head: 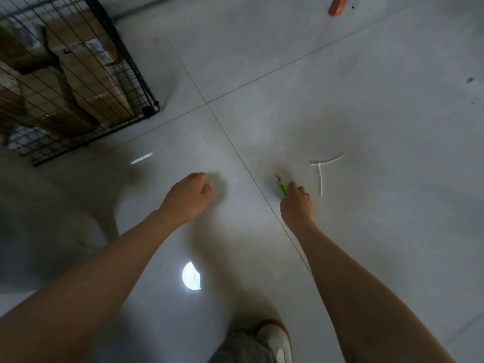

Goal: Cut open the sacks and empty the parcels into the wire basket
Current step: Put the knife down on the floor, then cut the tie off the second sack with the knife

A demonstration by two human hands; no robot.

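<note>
Head view, looking down: a white shoe (275,341) stands at the near edge of the tiled floor (366,100). Both bare forearms reach forward over it. The left hand (187,199) hangs with fingers loosely curled and holds nothing. The right hand (297,203) is wrapped round the handle of a green knife (280,188). The knife's long axis runs away from the person and slightly left, with the blade end sticking out beyond the fingers. Just right of that hand, two white cable ties (323,169) lie crossed on the floor.

No sack shows anywhere, so the next cut probably has to wait until one is found. The wire basket (125,61) stands in the far left corner with brown parcels (86,82) already inside. It lies ahead and to the left, nearer the free left hand than the knife hand. A red object (337,5) sits at the far edge; I cannot tell what it is.
</note>
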